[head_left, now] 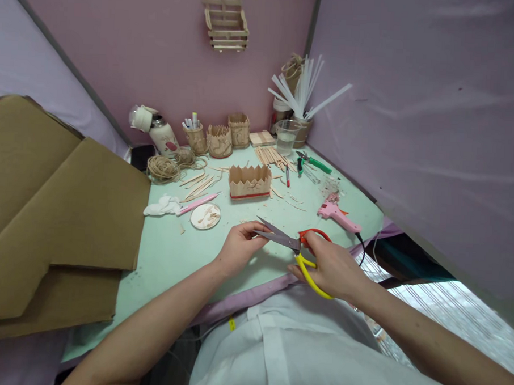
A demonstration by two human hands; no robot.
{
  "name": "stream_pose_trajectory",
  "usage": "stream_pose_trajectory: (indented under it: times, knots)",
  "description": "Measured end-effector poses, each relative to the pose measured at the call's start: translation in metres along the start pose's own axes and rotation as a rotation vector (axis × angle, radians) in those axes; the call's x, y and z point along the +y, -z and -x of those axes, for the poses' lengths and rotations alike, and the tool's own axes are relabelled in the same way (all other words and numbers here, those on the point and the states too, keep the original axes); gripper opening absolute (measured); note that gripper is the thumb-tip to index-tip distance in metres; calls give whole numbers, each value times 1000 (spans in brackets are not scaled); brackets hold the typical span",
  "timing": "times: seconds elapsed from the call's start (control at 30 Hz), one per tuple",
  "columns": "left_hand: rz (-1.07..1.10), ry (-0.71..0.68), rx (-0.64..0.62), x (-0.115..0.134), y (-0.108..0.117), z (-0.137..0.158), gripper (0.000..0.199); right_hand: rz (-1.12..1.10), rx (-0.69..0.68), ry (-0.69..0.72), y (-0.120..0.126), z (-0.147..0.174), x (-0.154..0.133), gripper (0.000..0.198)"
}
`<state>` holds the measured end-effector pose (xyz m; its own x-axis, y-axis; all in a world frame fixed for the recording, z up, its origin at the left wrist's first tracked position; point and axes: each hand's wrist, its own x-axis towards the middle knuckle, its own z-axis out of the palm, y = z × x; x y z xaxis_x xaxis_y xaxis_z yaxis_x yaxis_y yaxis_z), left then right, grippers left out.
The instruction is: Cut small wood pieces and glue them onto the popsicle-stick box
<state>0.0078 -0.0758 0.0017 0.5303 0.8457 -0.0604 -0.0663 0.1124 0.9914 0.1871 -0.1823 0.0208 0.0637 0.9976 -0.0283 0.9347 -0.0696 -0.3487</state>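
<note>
My right hand [336, 267] grips scissors [283, 239] by their red and yellow handles, and the blades stand slightly apart, pointing left. At the blade tips is my left hand [239, 245], its thumb and fingers pinched together; whatever is between them is hidden or too small to name. Both hands are over the table's near edge. Beyond them stands a small wooden box [249, 189] with a zigzag top edge and a red line along its base. A round white dish [205, 216] with small wood bits in it lies to the left.
A pink glue gun [339, 216] lies at right, with green-handled pliers [320, 164] behind it. Craft sticks [275, 157], twine [163, 169], wooden holders [219, 142] and a cup of water [286, 140] stand toward the back. Cardboard [90, 208] covers the left side.
</note>
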Motion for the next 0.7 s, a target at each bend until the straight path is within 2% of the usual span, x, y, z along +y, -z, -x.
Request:
stream_pose_trajectory:
  times: [0.2,0.37,0.7]
  knots:
    - [3,0,-19,0,0,0,12,21,-17,-1,1,1,-2,38]
    - [-13,6,-38,3,0,1,10,62,-40,2,2,3,-1,30]
    - [-19,75,-104,0,0,0,11,114,-72,-18,-1,6,3,27]
